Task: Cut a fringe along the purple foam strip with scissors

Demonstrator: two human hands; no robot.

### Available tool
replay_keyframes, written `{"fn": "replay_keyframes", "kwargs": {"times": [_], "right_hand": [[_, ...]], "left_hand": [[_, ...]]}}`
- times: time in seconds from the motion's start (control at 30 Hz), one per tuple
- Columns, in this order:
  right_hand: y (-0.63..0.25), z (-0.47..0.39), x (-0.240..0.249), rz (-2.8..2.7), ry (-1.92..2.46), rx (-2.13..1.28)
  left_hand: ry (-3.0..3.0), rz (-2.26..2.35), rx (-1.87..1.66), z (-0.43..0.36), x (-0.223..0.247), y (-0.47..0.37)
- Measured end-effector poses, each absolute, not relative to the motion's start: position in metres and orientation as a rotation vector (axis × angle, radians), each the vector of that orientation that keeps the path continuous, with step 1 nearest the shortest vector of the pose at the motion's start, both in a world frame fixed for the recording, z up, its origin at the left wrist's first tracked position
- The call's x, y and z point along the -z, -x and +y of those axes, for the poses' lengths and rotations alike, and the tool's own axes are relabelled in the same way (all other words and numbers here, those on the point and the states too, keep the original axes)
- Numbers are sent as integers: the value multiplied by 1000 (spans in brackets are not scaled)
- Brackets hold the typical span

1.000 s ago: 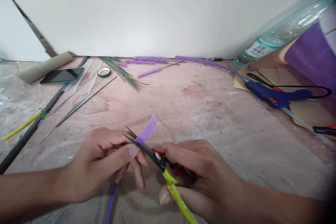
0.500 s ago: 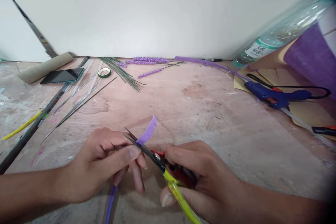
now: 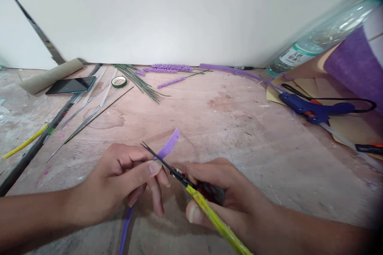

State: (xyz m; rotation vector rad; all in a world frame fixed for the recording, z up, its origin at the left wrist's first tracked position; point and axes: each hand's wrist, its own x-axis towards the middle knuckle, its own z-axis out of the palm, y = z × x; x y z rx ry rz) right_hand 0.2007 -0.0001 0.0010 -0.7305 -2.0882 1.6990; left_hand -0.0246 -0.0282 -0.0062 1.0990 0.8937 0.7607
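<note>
My left hand [image 3: 131, 177] pinches a narrow purple paper strip [image 3: 170, 146] between thumb and forefinger. The strip's top end, snipped along one edge, sticks up past the fingertips, and its tail hangs below the hand. In my right hand [image 3: 221, 195] are scissors [image 3: 209, 213] with dark blades and yellow-covered handles, fingers wrapped round the grips. The blades lie across the strip close to my left thumb, their tips only slightly apart. Part of the handles is hidden behind my right fingers.
Along the back lie purple flower stems [image 3: 169, 68], green wires [image 3: 140, 81] and a roll of green tape [image 3: 119, 82]. A phone [image 3: 72, 85] and a cardboard tube [image 3: 52, 75] are at left. On the right are a blue glue gun [image 3: 314, 105] and a plastic bottle [image 3: 317, 44].
The scissor blades have drawn closer together across the strip, and the scissors have turned more edge-on. My left hand stays nearly in place, still pinching the strip.
</note>
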Motion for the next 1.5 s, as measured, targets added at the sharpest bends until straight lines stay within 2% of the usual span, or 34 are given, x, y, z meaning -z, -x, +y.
{"fn": "replay_keyframes", "kwargs": {"times": [0.13,0.5,0.6,0.8,0.93,1.27,1.5], "right_hand": [[-200,0,2,-1980,664,-1766],[-197,-1,-3,-1952,847,-1776],[-199,0,-4,-2044,795,-1677],[-201,1,1,-2225,816,-1252],[-200,0,3,-2257,835,-1152],[-203,-3,7,-2208,842,-1255],[-201,-1,1,-2205,832,-1487]], "left_hand": [[-1027,896,-796,-27,5,23],[-1009,877,-832,-26,7,23],[-1031,872,-857,-26,6,23],[-1153,899,-920,-28,4,26],[-1222,945,-909,-27,4,25],[-1186,977,-886,-29,7,24],[-1200,963,-833,-29,7,24]]}}
